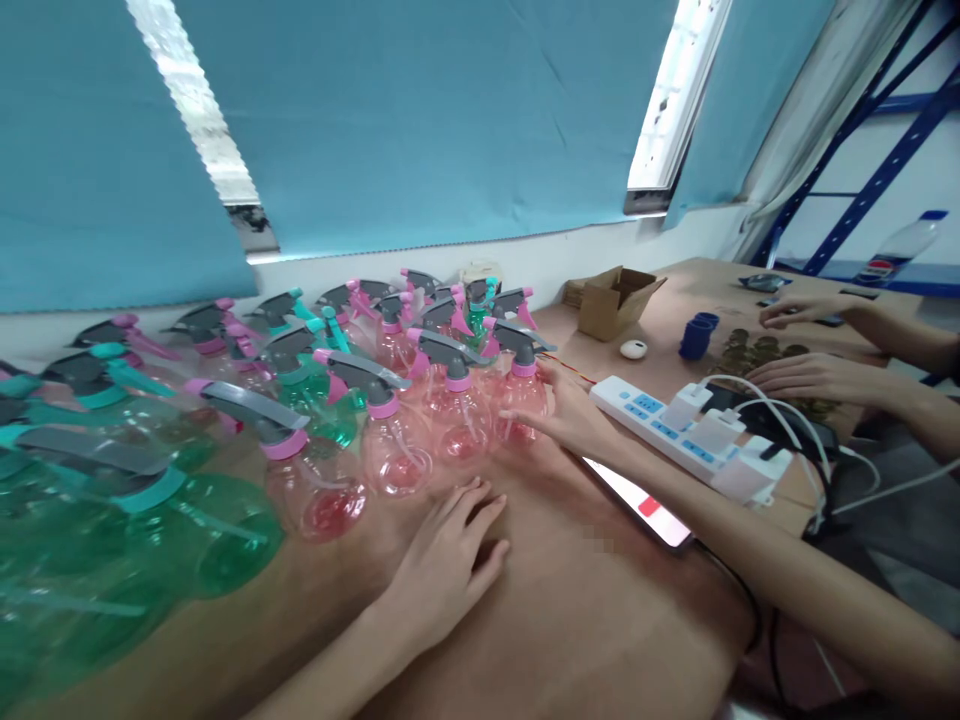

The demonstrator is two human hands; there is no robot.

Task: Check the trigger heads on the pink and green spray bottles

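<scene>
My right hand is curled round the side of a clear pink spray bottle at the right end of the front row. Its thumb lies across the front of the bottle, and the other fingers are partly hidden behind it. This bottle stands upright with a pink and grey trigger head. My left hand rests palm down on the brown table, fingers spread and holding nothing. Nearest to it are another pink spray bottle and one more pink spray bottle.
Several green spray bottles crowd the left. Beneath my right forearm lies a lit phone. Beyond it are a white power strip with chargers and cables, a cardboard box and blue cylinders. A co-worker's hands are at the right.
</scene>
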